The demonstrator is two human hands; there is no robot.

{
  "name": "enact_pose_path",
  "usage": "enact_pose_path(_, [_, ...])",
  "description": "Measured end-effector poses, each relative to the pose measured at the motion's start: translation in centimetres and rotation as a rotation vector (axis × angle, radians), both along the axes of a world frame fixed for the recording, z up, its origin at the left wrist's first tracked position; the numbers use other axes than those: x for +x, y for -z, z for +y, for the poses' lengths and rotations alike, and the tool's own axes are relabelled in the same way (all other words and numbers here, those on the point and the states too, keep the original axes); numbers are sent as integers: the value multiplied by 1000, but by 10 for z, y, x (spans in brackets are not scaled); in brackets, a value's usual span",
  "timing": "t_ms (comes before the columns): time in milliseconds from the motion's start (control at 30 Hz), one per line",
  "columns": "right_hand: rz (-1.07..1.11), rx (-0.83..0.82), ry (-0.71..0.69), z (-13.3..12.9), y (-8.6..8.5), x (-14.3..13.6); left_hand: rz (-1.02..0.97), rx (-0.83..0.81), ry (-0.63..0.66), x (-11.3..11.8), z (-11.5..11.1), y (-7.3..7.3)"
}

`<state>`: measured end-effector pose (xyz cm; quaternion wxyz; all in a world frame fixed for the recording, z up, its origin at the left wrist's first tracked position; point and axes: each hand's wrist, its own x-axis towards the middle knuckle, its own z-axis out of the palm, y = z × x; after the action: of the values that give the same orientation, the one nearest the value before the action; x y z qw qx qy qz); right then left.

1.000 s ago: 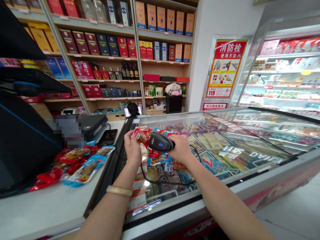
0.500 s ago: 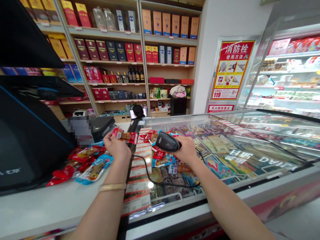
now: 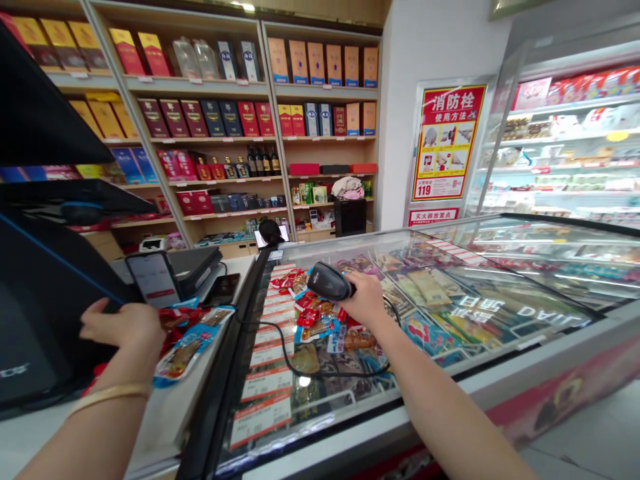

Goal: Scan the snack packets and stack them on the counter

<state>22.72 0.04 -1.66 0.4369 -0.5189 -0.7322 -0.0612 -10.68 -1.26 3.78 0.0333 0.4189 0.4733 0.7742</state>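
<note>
My right hand [image 3: 364, 297] grips a black barcode scanner [image 3: 327, 281] above the glass freezer lid, its head pointing left. From the scanner, a black cable [image 3: 285, 343] loops over the glass. Below it lie several red and blue snack packets [image 3: 315, 319]. At the left, my left hand [image 3: 125, 327] is in front of the black checkout terminal [image 3: 45, 300], fingers apart and no packet visible in it. Whether it touches the terminal I cannot tell. Just right of this hand, more snack packets [image 3: 187, 347] are piled on the white counter [image 3: 160, 413], partly hidden by my wrist.
A phone [image 3: 153, 277] stands upright behind the counter pile, with a dark device [image 3: 223, 289] lying beside it. The glass-topped freezer [image 3: 450, 360] stretches right. Shelves of boxed bottles [image 3: 210, 120] line the back, where a person's head [image 3: 271, 233] shows behind the freezer.
My left hand has moved left and lower toward the terminal, and the red packet it held is out of sight. My right hand still holds the scanner over the freezer. The view has turned slightly.
</note>
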Motion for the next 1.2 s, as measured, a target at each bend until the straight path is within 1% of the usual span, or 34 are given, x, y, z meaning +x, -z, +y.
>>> enact_pose_path(67, [3,0,2,1,1,1,66,-14,-52,11,0,2])
enact_pose_path(133, [11,1,-1,2,1,1,133,-31,-107,16,4,3])
enact_pose_path(233, [21,0,-2,4,3,2,232,-84,-202,24,18,7])
enact_pose_path(300, [22,-1,0,5,4,2,297,-169,-194,36,31,14])
enact_pose_path(333, [21,0,4,6,4,3,328,-230,-127,46,38,20])
enact_pose_path(400, [19,1,26,7,6,5,428,-362,94,70,49,34])
enact_pose_path(433, [16,1,42,8,6,5,503,-414,173,83,53,43])
enact_pose_path(500, [11,-2,70,9,6,7,655,-453,234,105,57,61])
enact_pose_path(567, [8,-9,80,9,6,8,777,-429,260,120,57,78])
enact_pose_path(633, [9,-15,77,8,5,8,870,-369,291,126,55,90])
enact_pose_path(733, [11,-20,77,7,3,8,958,-281,326,128,53,101])
enact_pose_path(867, [15,-15,75,7,4,7,1050,-230,333,131,53,106])
enact_pose_path(1000, [10,-17,65,9,8,7,1065,-288,308,132,53,105])
enact_pose_path(1100, [3,-14,65,10,9,8,971,-249,308,125,50,97])
enact_pose_path(1200, [-2,-10,62,10,10,8,737,-197,320,115,46,84])
